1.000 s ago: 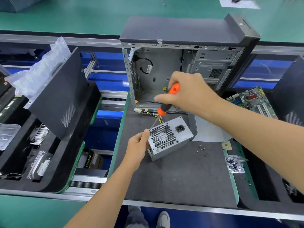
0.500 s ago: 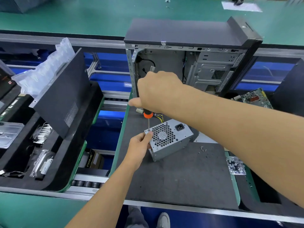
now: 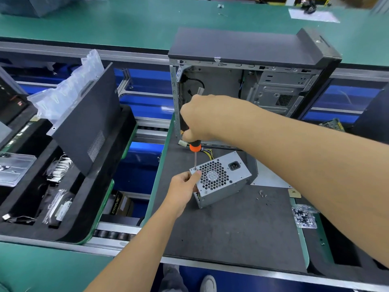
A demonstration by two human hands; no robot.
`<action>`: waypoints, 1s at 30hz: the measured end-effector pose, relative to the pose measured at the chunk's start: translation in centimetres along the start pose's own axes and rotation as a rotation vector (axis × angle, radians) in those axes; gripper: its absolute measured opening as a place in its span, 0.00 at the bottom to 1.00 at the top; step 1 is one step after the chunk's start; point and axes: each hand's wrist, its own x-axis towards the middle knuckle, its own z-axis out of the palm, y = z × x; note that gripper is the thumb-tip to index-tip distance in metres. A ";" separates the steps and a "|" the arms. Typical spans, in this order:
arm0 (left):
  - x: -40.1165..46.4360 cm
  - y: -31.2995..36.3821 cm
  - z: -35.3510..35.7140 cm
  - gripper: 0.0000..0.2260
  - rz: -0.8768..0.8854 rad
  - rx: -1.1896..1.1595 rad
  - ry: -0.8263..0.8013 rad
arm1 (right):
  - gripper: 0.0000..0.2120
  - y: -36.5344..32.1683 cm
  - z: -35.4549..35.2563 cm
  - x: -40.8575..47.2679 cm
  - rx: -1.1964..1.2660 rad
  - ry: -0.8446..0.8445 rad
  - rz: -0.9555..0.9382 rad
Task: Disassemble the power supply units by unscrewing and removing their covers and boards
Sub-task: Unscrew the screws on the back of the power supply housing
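the green bench [image 3: 126, 22] runs across the back, and on the dark foam mat [image 3: 231, 228] in front of it stands the open computer case [image 3: 242, 81], emptied on the near side. just before the case, tilted up on one corner, sits the power supply unit [image 3: 223, 178], fan grille facing up.

a second ago the right hand [image 3: 210, 119] held the screwdriver [image 3: 194, 152] up off the unit at a slant; now the tool stands near upright with its tip down on the screw at the grille's far-left corner. so the approach is over and, as i judge it, the first cover screw is about to be turned. the right fingers are wrapped round the handle. the left hand [image 3: 183, 188] grips the unit's left edge, thumb pressed beside the screw, steadying it much as before.

room: the mat is open toward the person and to the right as far as the loose screws [image 3: 263, 196] and the bag of screws [image 3: 304, 216]. to the left the mat's edge is close behind the left hand, and a leaning side panel [image 3: 84, 123] stands well apart beyond the gap. the case wall sits just behind the right hand, so the tool's handle has little room backward.
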 end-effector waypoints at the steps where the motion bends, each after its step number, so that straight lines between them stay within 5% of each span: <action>1: 0.0 0.0 0.0 0.09 -0.003 -0.002 -0.001 | 0.15 0.2 0.1 0.1 -0.008 0.004 -0.012; 12: -0.1 0.1 0.0 0.09 0.012 0.005 -0.005 | 0.11 1.8 1.4 -0.1 0.175 -0.009 -0.169; 16: -0.4 0.2 0.1 0.08 0.038 0.046 -0.013 | 0.38 0.5 1.1 -0.6 0.107 0.110 0.001; 21: -0.5 0.3 0.1 0.08 0.036 0.041 -0.006 | 0.14 -0.9 0.6 -1.1 -0.212 0.247 -0.077; 30: -0.3 0.1 0.0 0.09 0.021 0.050 -0.003 | 0.18 1.4 0.8 -0.6 0.197 0.083 -0.133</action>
